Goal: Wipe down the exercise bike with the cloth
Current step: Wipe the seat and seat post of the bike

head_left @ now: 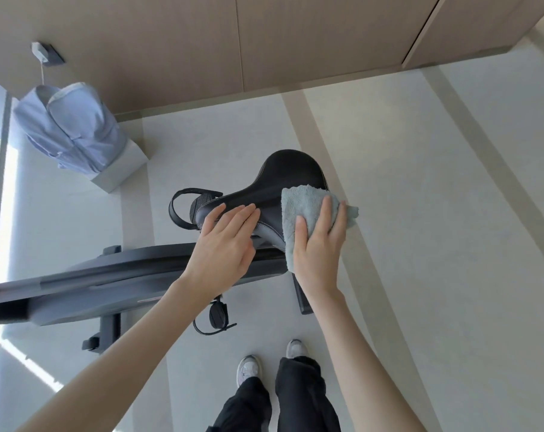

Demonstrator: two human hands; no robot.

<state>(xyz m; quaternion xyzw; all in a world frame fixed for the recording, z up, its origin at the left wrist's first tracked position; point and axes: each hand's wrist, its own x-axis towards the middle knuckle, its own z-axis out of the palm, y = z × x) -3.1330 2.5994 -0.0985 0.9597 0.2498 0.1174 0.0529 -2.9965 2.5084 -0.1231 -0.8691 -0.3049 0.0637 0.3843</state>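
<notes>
The right grip (319, 244) is pressing the cloth (305, 201) flat-fingered against the saddle (283, 173), whose length is running leftward under the flat, empty left grip (223, 241).

Saddle (291, 174) smooth matt black; cloth (305, 207) fluffy terry; cabinets (264, 42) matt wood.

The exercise bike (114, 275) front runs off the left edge.

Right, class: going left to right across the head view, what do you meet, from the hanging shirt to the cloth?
Blue shirt → strapped pedal → left hand → cloth. The saddle and right hand overlap these, so they are left out.
</notes>
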